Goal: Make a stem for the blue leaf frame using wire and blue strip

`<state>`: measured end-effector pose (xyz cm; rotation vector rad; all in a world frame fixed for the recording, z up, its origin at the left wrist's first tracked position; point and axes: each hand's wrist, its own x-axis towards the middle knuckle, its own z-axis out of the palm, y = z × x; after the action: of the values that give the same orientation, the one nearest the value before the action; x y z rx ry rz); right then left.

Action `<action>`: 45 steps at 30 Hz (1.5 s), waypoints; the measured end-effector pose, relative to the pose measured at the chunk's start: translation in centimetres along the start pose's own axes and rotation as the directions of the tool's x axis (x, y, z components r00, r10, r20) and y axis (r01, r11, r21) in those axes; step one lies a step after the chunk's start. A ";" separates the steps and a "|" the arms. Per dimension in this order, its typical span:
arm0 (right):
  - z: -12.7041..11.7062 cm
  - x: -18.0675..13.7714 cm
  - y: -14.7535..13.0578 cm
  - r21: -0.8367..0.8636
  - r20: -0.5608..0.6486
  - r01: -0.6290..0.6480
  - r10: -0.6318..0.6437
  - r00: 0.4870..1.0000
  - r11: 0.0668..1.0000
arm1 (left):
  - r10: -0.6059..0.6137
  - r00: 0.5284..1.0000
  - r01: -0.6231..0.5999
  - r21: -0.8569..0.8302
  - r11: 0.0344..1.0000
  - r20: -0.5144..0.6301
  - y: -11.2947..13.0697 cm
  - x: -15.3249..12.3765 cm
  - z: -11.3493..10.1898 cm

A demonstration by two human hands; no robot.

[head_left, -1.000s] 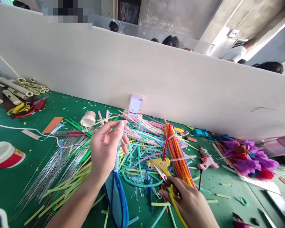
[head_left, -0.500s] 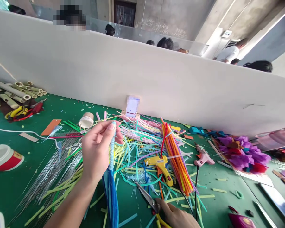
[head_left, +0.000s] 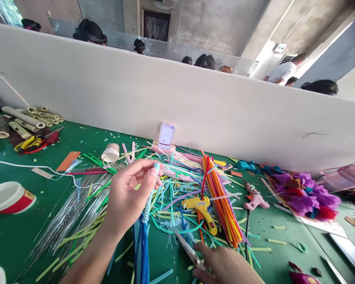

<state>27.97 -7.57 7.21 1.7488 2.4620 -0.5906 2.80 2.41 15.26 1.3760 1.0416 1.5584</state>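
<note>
My left hand [head_left: 128, 197] pinches the top of a light blue twisted pipe-cleaner stem [head_left: 148, 205], which hangs down into dark blue loops [head_left: 142, 248]. Low at the frame's bottom edge, my right hand [head_left: 227, 266] grips scissors [head_left: 189, 250] whose blades point up and left, lying just above the green table [head_left: 23, 232]. Between and behind both hands spreads a pile of coloured pipe cleaners [head_left: 177, 185]. A yellow glue gun [head_left: 202, 211] rests on that pile, next to an orange bundle [head_left: 220, 197].
Thin silver wires [head_left: 65, 215] lie left of my forearm. A red-and-white paper bowl [head_left: 8, 197] sits at the far left, bamboo tubes [head_left: 26, 118] and pliers [head_left: 32, 142] behind it. A pink glue gun [head_left: 254, 200] and purple petals [head_left: 307, 195] lie right. A white partition [head_left: 195, 102] walls the back; people sit beyond.
My right hand with the scissors dropped from beside the yellow glue gun to the bottom edge. My left hand stayed on the blue stem, shifting slightly lower.
</note>
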 end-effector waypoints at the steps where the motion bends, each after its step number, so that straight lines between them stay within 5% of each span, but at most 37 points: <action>1: -1.8 0.5 -0.9 0.124 -0.021 0.056 -0.054 0.998 0.991 | -0.005 1.000 0.005 -0.007 1.000 0.003 0.2 -0.1 0.0; 5: -7.9 2.7 -4.3 0.421 -0.270 0.173 -0.059 0.961 0.890 | -0.021 1.000 0.021 -0.017 1.000 0.023 0.9 -0.5 -0.1; 8: -10.3 4.3 -5.9 0.627 -0.347 0.232 0.001 0.938 0.744 | -0.039 0.994 0.039 -0.006 0.999 0.100 1.4 -0.8 -0.3; 12: -11.9 5.9 -7.1 0.809 -0.406 0.321 0.074 0.911 0.493 | -0.072 0.983 0.075 -0.012 0.997 0.171 1.6 -1.0 -0.2; 19: -12.4 6.9 -8.0 0.848 -0.444 0.368 0.130 0.887 0.382 | -0.138 0.967 0.146 -0.021 0.989 0.213 1.4 -1.0 0.7; 28: -12.4 7.0 -8.0 0.840 -0.465 0.376 0.160 0.871 0.392 | -0.033 0.975 0.026 0.037 0.999 0.218 1.3 -1.0 0.8; 38: -12.5 7.2 -9.1 0.700 -0.574 0.355 0.193 0.796 0.619 | 0.071 0.980 -0.086 0.068 0.994 0.188 0.8 -1.4 1.2; 45: -12.2 7.4 -9.1 0.673 -0.594 0.376 0.162 0.788 0.636 | 0.154 0.971 -0.173 0.097 0.980 0.181 0.5 -1.3 1.1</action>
<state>18.99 0.69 19.00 2.3845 3.0315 -1.5116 3.99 1.07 15.39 1.6795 0.9411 1.4846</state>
